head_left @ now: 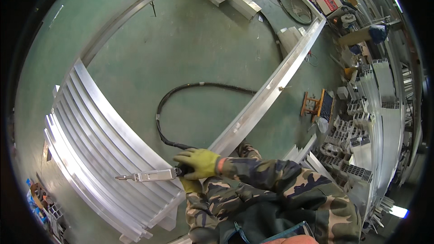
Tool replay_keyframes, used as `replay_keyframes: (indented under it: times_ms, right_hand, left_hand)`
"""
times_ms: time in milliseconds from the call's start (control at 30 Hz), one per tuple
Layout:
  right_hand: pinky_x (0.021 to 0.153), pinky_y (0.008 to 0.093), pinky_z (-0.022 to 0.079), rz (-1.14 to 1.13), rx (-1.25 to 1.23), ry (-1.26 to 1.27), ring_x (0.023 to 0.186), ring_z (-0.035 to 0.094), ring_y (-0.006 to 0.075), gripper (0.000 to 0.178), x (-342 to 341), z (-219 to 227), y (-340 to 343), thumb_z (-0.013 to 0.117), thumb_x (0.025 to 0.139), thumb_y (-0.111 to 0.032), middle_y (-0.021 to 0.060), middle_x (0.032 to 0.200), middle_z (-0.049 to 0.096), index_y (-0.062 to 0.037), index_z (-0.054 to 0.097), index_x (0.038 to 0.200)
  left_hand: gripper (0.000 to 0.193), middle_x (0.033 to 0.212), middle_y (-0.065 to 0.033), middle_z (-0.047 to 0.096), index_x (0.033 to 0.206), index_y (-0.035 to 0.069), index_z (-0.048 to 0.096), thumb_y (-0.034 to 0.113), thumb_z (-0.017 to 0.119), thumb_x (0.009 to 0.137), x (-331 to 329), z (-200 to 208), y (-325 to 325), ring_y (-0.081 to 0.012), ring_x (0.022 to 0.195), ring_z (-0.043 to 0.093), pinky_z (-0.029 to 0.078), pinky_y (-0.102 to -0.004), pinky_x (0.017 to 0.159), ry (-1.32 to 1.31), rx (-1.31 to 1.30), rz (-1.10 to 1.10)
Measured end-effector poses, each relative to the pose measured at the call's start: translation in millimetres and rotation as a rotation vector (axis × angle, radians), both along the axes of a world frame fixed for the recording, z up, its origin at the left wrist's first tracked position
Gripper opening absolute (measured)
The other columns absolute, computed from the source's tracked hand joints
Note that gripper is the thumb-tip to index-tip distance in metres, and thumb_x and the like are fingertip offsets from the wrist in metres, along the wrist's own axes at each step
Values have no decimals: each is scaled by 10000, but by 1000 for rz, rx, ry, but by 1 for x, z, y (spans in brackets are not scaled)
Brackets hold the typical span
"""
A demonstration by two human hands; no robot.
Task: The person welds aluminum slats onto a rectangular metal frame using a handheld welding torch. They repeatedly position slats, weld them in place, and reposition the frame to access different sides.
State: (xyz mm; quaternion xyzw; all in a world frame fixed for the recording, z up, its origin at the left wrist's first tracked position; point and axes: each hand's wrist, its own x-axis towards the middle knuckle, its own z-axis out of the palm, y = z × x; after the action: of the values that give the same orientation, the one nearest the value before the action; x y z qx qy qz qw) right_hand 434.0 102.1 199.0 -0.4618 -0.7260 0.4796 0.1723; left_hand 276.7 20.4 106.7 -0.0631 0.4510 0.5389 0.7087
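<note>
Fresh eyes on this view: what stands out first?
First, the yellow-gloved hands at the rear of a long, narrow silver metal tool, low centre. Next, the shiny silver metal bars lying side by side at left, the tool's tip showing against them. Then the thick black cable curving across the green floor mid-picture.
</note>
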Motion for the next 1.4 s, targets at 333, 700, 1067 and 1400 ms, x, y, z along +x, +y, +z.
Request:
replay_keyframes:
  times_ms: [333,700,1067,1400]
  right_hand:
    - [1008,452,518,-321,-369,-267,1149,668,385,597,280,-4,-76,619,959,-432,185,1263,702,-130,537,1467]
    - [829,349,554,-853,-399,-224,941,702,242,547,562,-38,-56,713,944,-357,122,1088,733,-60,606,1391]
    - [825,353,563,-1289,-655,-46,979,679,213,598,720,-17,23,703,968,-358,105,1253,665,-32,561,1449]
    - [728,332,564,-1137,-655,-18,884,681,200,520,888,-209,206,693,954,-388,59,1055,688,-30,638,1326]
  left_hand:
    - [511,1072,-70,650,1382,65,568,93,752,906,33,-24,16,-185,927,638,540,-353,867,641,21,-36]
    - [553,1050,-59,647,1412,67,568,109,758,895,150,-46,59,-177,907,628,536,-344,872,707,-50,129]
    - [494,1122,-52,643,1326,38,581,39,798,882,317,-59,101,-158,916,629,543,-327,886,795,-68,151]
    - [456,1106,-31,649,1299,17,616,166,809,915,435,-120,97,-167,984,621,525,-338,911,1063,-182,158]
